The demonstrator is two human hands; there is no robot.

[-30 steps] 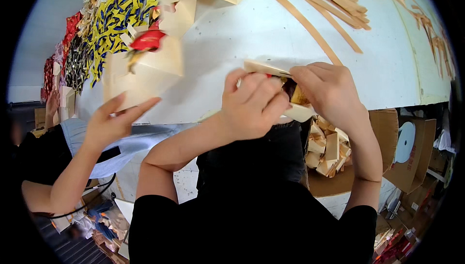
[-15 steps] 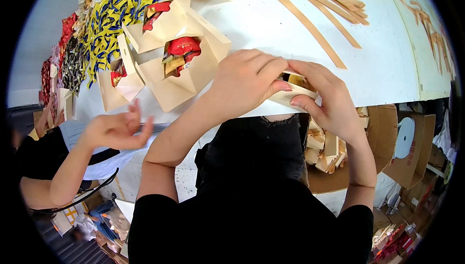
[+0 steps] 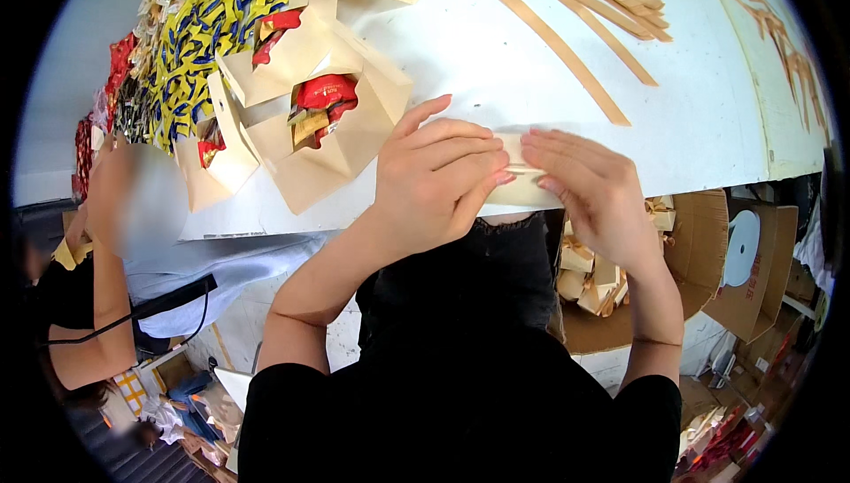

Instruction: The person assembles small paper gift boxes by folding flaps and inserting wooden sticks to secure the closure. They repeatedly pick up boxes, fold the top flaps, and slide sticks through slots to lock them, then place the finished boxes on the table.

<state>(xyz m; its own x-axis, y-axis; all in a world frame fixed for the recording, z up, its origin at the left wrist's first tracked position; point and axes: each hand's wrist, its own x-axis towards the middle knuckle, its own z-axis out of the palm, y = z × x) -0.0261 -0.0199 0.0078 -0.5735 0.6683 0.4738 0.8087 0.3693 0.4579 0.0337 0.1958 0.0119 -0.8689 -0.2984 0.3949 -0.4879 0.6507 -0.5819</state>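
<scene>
A small cream paper box (image 3: 517, 191) is at the table's near edge, its top flaps brought together so that its contents are hidden. On its left side my left hand (image 3: 440, 173) grips the flap edge between thumb and fingers, with the index finger raised. From the right, my right hand (image 3: 591, 184) pinches the same top edge, fingers behind and thumb in front. Left of my hands stands an open cream box (image 3: 354, 146) holding red and gold wrapped packets (image 3: 325, 98).
More open cream boxes (image 3: 221, 173) stand at left, before a heap of yellow-and-blue packets (image 3: 199, 67). Tan strips (image 3: 549, 31) lie at the back. Below right, a cardboard carton (image 3: 695, 239) holds several cream boxes. At far left is a co-worker's arm (image 3: 113, 306).
The box's flaps have closed over its contents. My left hand has shifted slightly down and its index finger has lifted. The co-worker's hand has swung away toward the far left.
</scene>
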